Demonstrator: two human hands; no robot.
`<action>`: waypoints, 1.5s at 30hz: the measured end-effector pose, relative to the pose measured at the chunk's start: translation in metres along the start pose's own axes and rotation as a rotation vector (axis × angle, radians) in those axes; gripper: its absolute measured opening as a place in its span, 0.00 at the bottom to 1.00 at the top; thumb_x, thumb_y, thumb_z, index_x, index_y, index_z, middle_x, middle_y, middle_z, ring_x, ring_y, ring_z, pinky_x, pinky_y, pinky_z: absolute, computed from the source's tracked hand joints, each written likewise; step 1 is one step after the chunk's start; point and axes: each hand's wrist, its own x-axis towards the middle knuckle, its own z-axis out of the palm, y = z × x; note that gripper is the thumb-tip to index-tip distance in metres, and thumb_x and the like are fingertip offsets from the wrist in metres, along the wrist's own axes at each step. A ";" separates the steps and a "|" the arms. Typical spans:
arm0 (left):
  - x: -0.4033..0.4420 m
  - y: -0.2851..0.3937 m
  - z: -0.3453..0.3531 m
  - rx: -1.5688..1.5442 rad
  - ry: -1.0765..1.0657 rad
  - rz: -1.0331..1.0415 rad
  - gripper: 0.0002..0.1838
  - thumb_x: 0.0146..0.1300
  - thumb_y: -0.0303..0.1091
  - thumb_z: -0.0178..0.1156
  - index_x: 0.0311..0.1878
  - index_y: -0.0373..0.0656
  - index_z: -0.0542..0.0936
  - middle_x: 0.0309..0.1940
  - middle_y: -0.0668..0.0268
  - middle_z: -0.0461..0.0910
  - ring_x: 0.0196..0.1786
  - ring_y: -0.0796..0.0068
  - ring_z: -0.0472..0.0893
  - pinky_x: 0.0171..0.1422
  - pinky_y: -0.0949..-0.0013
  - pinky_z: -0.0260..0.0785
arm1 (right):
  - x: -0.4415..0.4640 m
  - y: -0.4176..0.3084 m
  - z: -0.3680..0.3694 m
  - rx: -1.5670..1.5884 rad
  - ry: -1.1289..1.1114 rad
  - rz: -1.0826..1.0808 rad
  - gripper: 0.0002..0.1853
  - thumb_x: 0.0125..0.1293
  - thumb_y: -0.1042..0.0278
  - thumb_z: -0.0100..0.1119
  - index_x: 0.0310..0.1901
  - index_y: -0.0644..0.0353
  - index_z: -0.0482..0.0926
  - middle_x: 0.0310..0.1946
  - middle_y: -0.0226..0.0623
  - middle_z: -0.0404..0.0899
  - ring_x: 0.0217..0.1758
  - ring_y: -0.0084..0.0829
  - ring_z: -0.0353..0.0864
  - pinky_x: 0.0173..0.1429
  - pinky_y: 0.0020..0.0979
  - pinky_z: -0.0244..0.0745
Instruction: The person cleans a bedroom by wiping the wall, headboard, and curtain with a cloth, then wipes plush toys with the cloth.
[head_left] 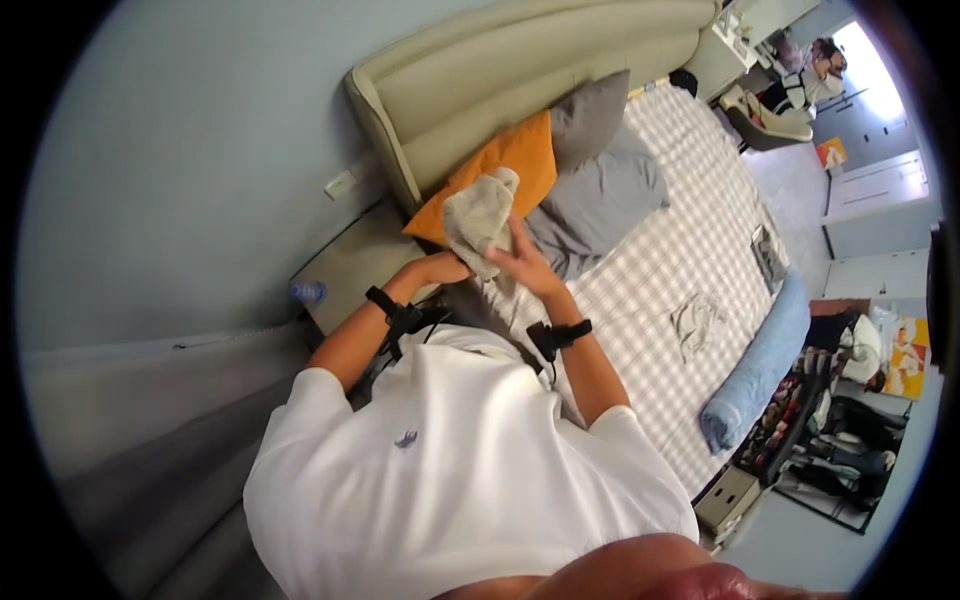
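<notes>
A crumpled light grey cloth point(475, 218), soft like a small towel, is held up in front of me over the corner of the bed. My left hand point(442, 268) is closed on its lower edge, with the fingertips partly hidden behind the fabric. On the cloth's right side, my right hand point(525, 264) has its thumb and fingers stretched apart, and it touches the fabric without a visible grip. Behind the cloth, an orange pillow point(520, 155) leans on the beige headboard point(530, 50). Both wrists wear black straps.
Grey pillows point(600, 195) lie on the checked bed sheet point(620, 320). A rolled blue blanket point(757, 370) and a crumpled pale cloth point(698, 325) rest there too. At left stands a nightstand point(350, 265) with a plastic bottle point(309, 291). Another person point(812, 82) sits far right.
</notes>
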 end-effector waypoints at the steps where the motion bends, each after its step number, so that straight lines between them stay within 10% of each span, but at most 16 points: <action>1: 0.005 0.010 -0.006 0.176 0.099 0.124 0.29 0.69 0.41 0.57 0.70 0.44 0.63 0.69 0.59 0.63 0.71 0.65 0.62 0.73 0.64 0.55 | 0.011 0.004 -0.004 -0.095 -0.047 -0.032 0.41 0.64 0.68 0.65 0.74 0.56 0.51 0.63 0.45 0.68 0.66 0.32 0.66 0.68 0.29 0.61; 4: -0.003 0.043 -0.025 0.482 0.253 0.275 0.25 0.69 0.44 0.55 0.67 0.50 0.68 0.66 0.59 0.69 0.69 0.65 0.66 0.74 0.62 0.54 | 0.043 -0.021 -0.012 0.021 -0.229 -0.030 0.29 0.67 0.74 0.57 0.69 0.55 0.64 0.61 0.36 0.69 0.65 0.28 0.66 0.68 0.29 0.62; 8: -0.083 0.206 -0.056 1.048 0.095 -0.294 0.22 0.68 0.54 0.52 0.53 0.48 0.79 0.46 0.56 0.82 0.51 0.56 0.80 0.53 0.59 0.70 | 0.092 -0.032 -0.022 0.140 -0.012 0.043 0.22 0.64 0.80 0.51 0.61 0.57 0.71 0.55 0.32 0.73 0.56 0.25 0.72 0.59 0.26 0.70; 10: -0.135 0.247 -0.067 0.923 0.805 0.244 0.16 0.70 0.44 0.52 0.47 0.40 0.77 0.35 0.51 0.81 0.39 0.56 0.82 0.43 0.55 0.73 | 0.126 -0.042 -0.019 0.133 0.011 0.024 0.21 0.63 0.80 0.51 0.58 0.58 0.73 0.53 0.32 0.73 0.54 0.26 0.73 0.58 0.26 0.70; 14: -0.274 0.271 -0.095 0.341 1.134 1.044 0.18 0.72 0.40 0.46 0.55 0.36 0.74 0.48 0.58 0.79 0.55 0.63 0.76 0.65 0.61 0.66 | 0.168 -0.025 0.010 -0.198 0.018 -0.118 0.22 0.61 0.75 0.55 0.59 0.59 0.72 0.53 0.40 0.75 0.55 0.32 0.75 0.60 0.30 0.71; 19: -0.279 0.291 -0.016 0.583 0.596 1.545 0.18 0.72 0.40 0.46 0.55 0.37 0.74 0.48 0.59 0.79 0.55 0.64 0.76 0.64 0.61 0.66 | 0.232 -0.035 0.078 -0.419 0.042 -0.317 0.23 0.57 0.70 0.60 0.56 0.58 0.75 0.51 0.51 0.76 0.52 0.46 0.78 0.56 0.37 0.74; 32: -0.167 0.303 0.017 0.652 0.384 1.421 0.17 0.71 0.39 0.47 0.54 0.39 0.75 0.48 0.62 0.79 0.55 0.68 0.77 0.63 0.63 0.66 | 0.367 -0.052 0.068 -1.125 -0.101 -0.637 0.21 0.56 0.56 0.63 0.51 0.51 0.76 0.40 0.45 0.76 0.42 0.49 0.80 0.43 0.44 0.78; 45: -0.043 0.352 -0.036 0.793 0.332 1.293 0.16 0.70 0.39 0.49 0.54 0.42 0.76 0.48 0.64 0.79 0.54 0.71 0.77 0.61 0.65 0.66 | 0.401 -0.022 -0.069 -1.052 -0.238 -0.720 0.35 0.50 0.57 0.67 0.63 0.45 0.69 0.44 0.41 0.74 0.47 0.41 0.80 0.36 0.41 0.79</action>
